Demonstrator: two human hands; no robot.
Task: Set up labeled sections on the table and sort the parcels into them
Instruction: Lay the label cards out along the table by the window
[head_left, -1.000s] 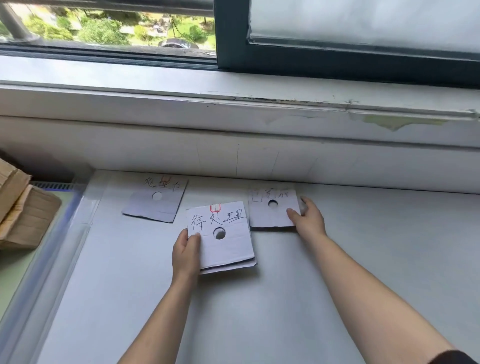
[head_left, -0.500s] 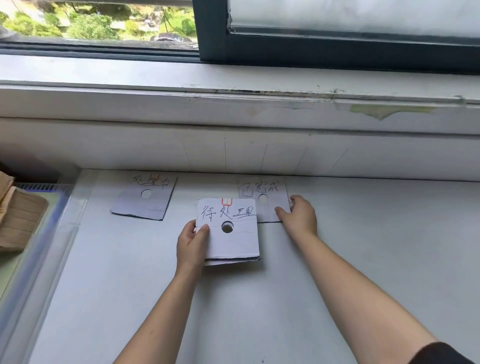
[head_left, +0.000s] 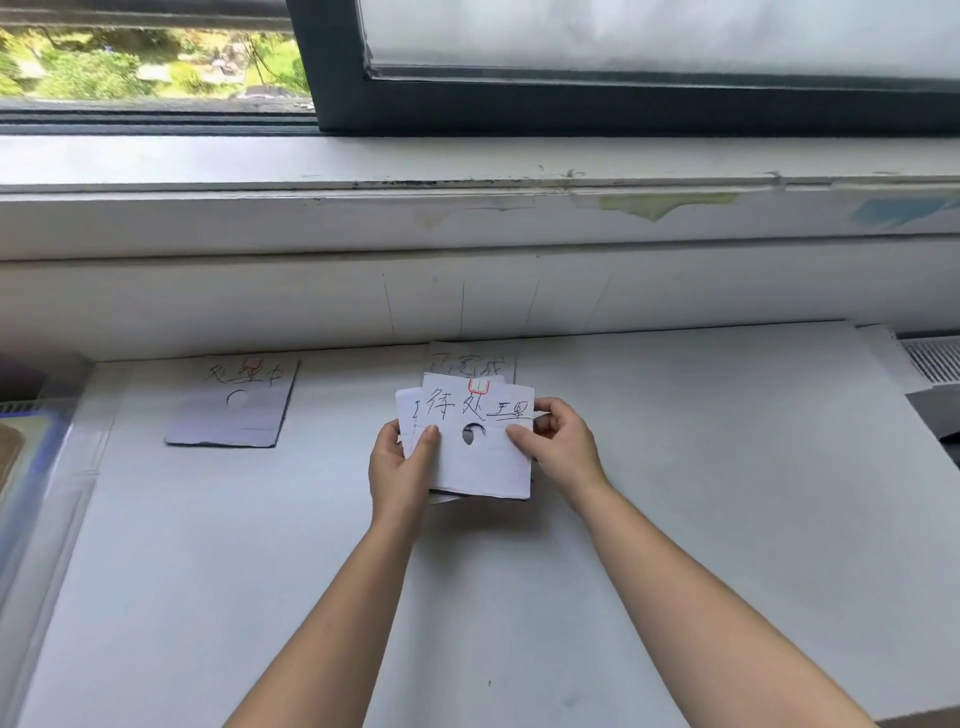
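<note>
Both hands hold a small stack of white label cards (head_left: 485, 457) above the white table (head_left: 675, 519). The top card has handwritten characters and a round hole. My left hand (head_left: 402, 462) grips the stack's left edge with the thumb on top. My right hand (head_left: 558, 441) pinches its right edge. A second card peeks out at the stack's left. One label card (head_left: 234, 410) lies flat at the back left of the table. Another label card (head_left: 475, 361) lies at the back centre, partly hidden behind the held stack.
A white wall and window sill (head_left: 467, 208) rise right behind the table. A clear plastic bin (head_left: 47, 467) stands off the table's left edge. A white vented unit (head_left: 930, 364) sits at the far right.
My right hand left the back-centre card and came over to take the right edge of the stack. The stack was lifted slightly and its cards fanned apart.
</note>
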